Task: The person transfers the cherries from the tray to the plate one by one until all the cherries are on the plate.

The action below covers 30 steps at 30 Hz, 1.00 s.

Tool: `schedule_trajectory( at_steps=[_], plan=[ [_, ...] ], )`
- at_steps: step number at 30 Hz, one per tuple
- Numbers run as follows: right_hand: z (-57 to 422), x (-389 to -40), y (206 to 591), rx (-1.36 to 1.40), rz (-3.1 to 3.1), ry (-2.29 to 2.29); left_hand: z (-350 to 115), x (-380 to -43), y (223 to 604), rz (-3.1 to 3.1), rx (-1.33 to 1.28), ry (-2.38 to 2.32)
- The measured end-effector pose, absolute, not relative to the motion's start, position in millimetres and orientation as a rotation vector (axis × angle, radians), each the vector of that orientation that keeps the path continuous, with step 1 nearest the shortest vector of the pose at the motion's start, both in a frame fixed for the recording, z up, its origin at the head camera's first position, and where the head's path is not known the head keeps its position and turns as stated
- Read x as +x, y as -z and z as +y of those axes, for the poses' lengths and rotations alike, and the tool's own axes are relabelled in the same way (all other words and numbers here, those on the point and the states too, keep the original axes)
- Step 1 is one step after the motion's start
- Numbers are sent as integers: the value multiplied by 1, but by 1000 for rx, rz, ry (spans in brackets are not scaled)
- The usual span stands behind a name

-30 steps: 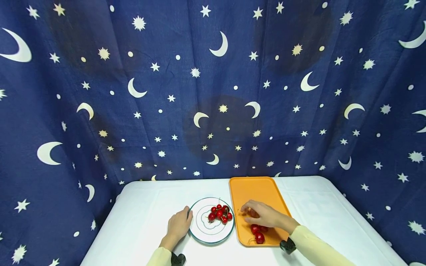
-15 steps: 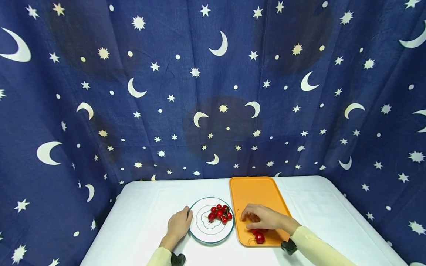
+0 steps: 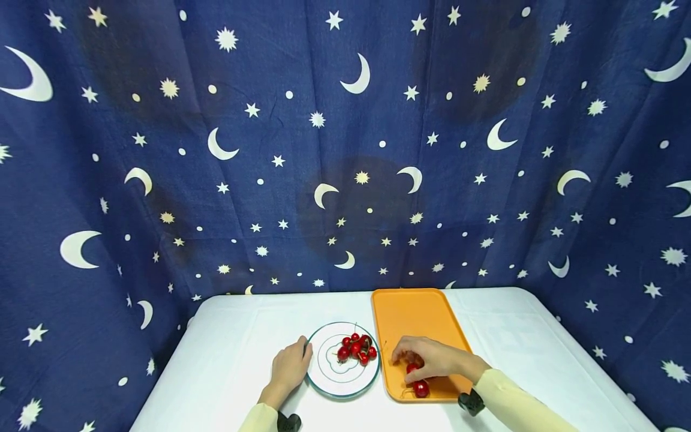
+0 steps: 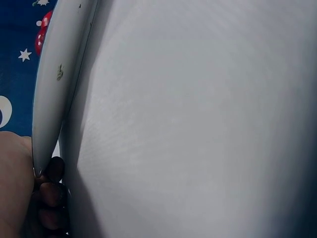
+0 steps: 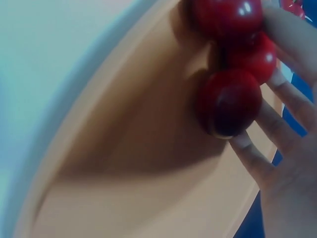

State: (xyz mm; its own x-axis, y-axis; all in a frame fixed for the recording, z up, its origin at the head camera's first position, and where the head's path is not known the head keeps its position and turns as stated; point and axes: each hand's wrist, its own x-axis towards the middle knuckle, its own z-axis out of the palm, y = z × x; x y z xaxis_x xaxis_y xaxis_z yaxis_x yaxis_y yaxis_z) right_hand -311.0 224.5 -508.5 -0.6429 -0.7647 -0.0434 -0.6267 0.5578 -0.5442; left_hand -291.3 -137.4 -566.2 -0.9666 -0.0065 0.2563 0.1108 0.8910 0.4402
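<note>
My left hand (image 3: 290, 365) grips the rim of the white, green-edged plate (image 3: 335, 384), thumb above and fingertips (image 4: 52, 193) beneath. Red cherries with thin stems (image 3: 356, 348) lie clustered on the plate's right side. Over the orange tray (image 3: 415, 312), my right hand (image 3: 432, 358) reaches down at a few more cherries. In the right wrist view its fingers stretch out behind a dark red cherry (image 5: 230, 104) and a brighter one (image 5: 252, 57), fingertips right at them. A third cherry (image 5: 228, 17) sits by the thumb; the head view shows one cherry (image 3: 421, 389) below the hand.
A white cloth covers the table (image 3: 237, 336). The tray stands close to the plate's right edge. Behind the table hangs a dark blue curtain (image 3: 372, 120) with moons and stars, which also runs along both sides.
My right hand has moved slightly down and toward me over the tray, closer about the cherries. The left hand and the plate stay where they were.
</note>
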Motion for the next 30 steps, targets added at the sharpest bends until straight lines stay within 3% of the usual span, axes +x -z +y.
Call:
schedule_trajectory(
  at_steps=[30],
  plan=[
    [221,-316,509,-1295,2611,755,-138,-290,565,-2808,-84,661]
  ],
)
